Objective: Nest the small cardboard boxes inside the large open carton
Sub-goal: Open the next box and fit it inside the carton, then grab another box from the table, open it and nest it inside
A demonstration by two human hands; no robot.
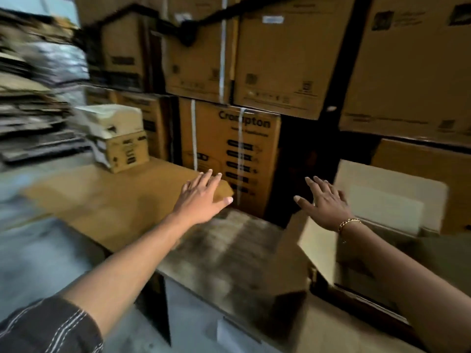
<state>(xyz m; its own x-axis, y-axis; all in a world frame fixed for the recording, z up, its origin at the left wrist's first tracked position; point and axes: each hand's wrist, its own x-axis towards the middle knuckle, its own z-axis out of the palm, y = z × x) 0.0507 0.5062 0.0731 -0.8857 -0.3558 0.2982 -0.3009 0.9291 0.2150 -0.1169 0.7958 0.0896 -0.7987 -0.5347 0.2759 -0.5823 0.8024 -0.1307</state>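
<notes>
The frame is motion-blurred. My left hand [204,197] is stretched forward with spread fingers over the far corner of a wide cardboard flap [114,200]; I cannot tell if it touches. My right hand [326,202], with a gold bracelet at the wrist, reaches forward with fingers apart beside a pale raised flap [390,197] of the large open carton [318,245]. Neither hand holds anything. A small printed cardboard box [127,154] sits at the flap's far left end. The carton's inside is dark and blurred.
Stacked brown cartons fill the wall ahead, one printed "Crompton" [229,154]. A pale box [112,118] rests on the small one. Flattened cardboard sheets [33,118] are piled at the left. A dark gap [305,161] lies between the stacks. Grey floor shows at lower left.
</notes>
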